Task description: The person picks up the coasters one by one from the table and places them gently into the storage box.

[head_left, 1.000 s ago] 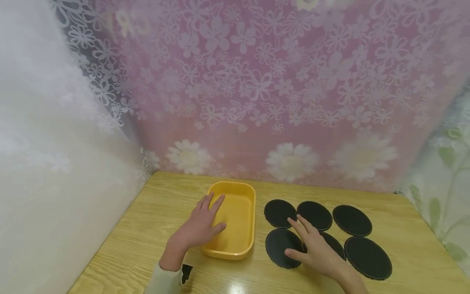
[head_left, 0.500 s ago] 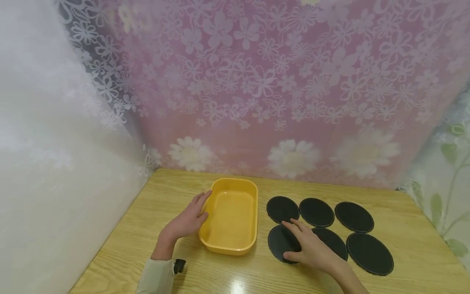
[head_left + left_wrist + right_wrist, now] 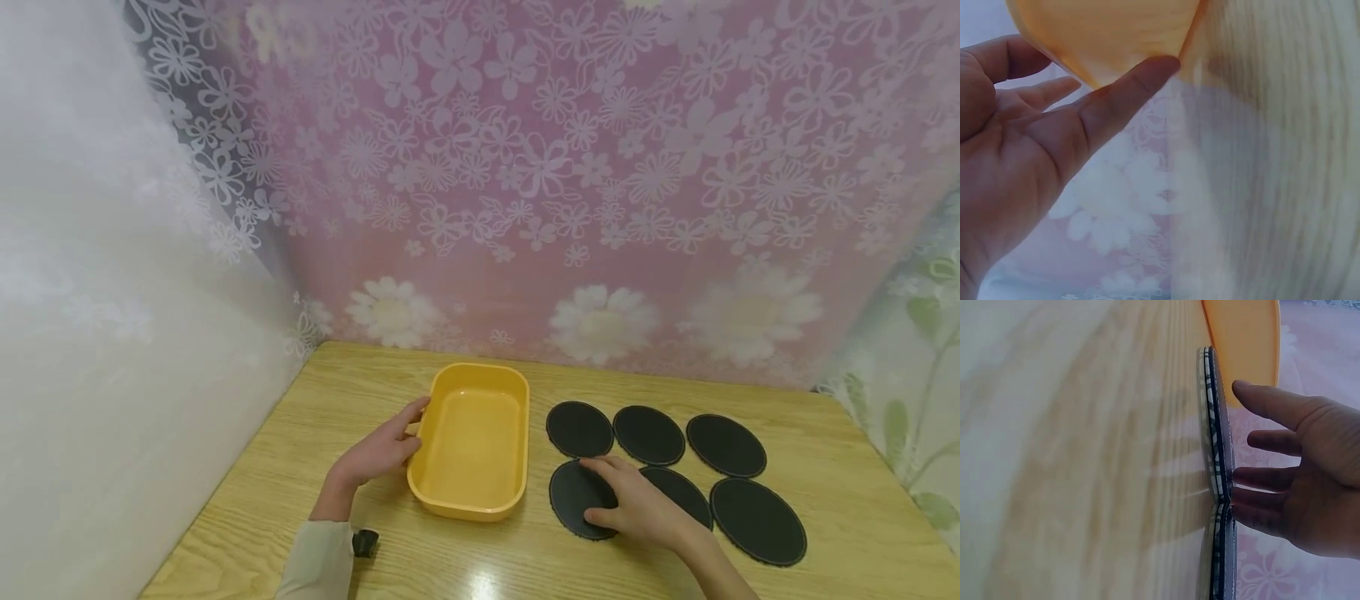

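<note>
Now left hand [image 3: 381, 451] beside tray [image 3: 472, 450], earlier over.

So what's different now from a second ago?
The left hand moved from above the yellow tray out to its left side. The right hand lowered toward the near-left black disc; I can't tell if it touches. Nothing has been picked up. The tray and all six black discs stayed put.

Setting: screened indoor nook, domestic in décor; exact room type cannot be told. Rear: pink sheeting [image 3: 487, 200], white flower print, large daisies [image 3: 603, 325] along its foot. Left: whitish sheeting [image 3: 112, 267]. Right: pale sheeting [image 3: 926, 408], green leaf print. Surface: wood-grain counter [image 3: 300, 450], which the sheeting borders on three sides.
</note>
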`<state>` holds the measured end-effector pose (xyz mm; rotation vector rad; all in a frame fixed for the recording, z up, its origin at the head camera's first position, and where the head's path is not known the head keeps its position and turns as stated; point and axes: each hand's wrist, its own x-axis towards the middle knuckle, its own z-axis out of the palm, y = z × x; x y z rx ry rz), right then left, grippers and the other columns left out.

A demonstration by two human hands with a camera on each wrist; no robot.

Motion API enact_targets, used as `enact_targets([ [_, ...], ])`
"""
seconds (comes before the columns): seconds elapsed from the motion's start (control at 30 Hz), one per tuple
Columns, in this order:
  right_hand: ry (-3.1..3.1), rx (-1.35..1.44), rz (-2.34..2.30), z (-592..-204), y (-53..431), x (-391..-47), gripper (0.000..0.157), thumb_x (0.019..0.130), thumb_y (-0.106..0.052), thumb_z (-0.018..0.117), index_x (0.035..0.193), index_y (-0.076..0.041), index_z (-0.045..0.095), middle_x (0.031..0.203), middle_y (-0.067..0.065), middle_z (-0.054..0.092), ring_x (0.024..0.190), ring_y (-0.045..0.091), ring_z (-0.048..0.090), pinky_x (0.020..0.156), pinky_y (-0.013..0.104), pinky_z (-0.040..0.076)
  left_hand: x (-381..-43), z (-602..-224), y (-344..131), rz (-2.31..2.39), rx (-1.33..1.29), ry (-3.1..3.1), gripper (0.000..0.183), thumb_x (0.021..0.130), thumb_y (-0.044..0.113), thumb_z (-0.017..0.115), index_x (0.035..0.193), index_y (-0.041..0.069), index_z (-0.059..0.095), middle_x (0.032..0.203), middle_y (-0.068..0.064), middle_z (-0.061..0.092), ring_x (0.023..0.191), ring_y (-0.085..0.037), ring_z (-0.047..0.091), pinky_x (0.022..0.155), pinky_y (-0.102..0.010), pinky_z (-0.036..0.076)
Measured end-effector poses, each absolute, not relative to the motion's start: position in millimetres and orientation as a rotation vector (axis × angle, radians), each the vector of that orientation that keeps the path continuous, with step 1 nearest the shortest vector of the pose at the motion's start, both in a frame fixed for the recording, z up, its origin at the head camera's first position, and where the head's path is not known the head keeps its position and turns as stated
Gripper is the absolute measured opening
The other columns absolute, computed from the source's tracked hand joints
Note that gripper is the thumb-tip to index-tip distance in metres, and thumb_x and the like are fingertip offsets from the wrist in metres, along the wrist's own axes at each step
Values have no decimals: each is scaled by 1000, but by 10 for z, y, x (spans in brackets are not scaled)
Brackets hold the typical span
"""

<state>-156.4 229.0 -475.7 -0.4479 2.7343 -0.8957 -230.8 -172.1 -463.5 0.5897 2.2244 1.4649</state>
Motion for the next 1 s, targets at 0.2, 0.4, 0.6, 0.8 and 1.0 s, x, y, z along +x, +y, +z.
enact_targets([
  [0.2,2722,-432,-821,-4760,2261,-1591,75,78,-27,85,142,-4,53,144,29,45,130,53,42,97,63,42,-2322,-4665,-1767,1475,586,2195,63,105,10,41,160,5,11,158,-25,23,125,-40,53,85,-43,55],
  [0.4,2779,-351,-726,-4733,2190,-1590,76,73,-23,89,139,-6,56,139,25,52,125,48,48,95,59,45,-2335,-4707,-1772,1480,562,2204,64,104,13,45,161,10,15,159,-23,24,126,-37,53,85,-42,54],
  [0.6,2818,-301,-683,-4715,2133,-1589,73,70,-20,90,135,-8,59,136,22,54,122,44,52,91,56,47,-2328,-4722,-1782,1491,558,2190,64,104,12,44,161,10,13,159,-24,23,127,-39,52,87,-43,54],
  [0.8,2853,-238,-670,-4700,2105,-1569,70,67,-22,92,130,-12,63,131,18,54,113,38,58,85,54,50,-2319,-4720,-1786,1475,564,2214,64,105,13,44,161,10,14,158,-24,23,124,-37,54,85,-42,54],
  [1.0,2885,-214,-723,-4678,2104,-1556,70,66,-20,93,129,-16,63,130,16,52,111,39,58,75,53,52,-2319,-4712,-1781,1459,566,2234,63,105,14,44,161,10,14,158,-24,23,122,-35,55,84,-40,53],
])
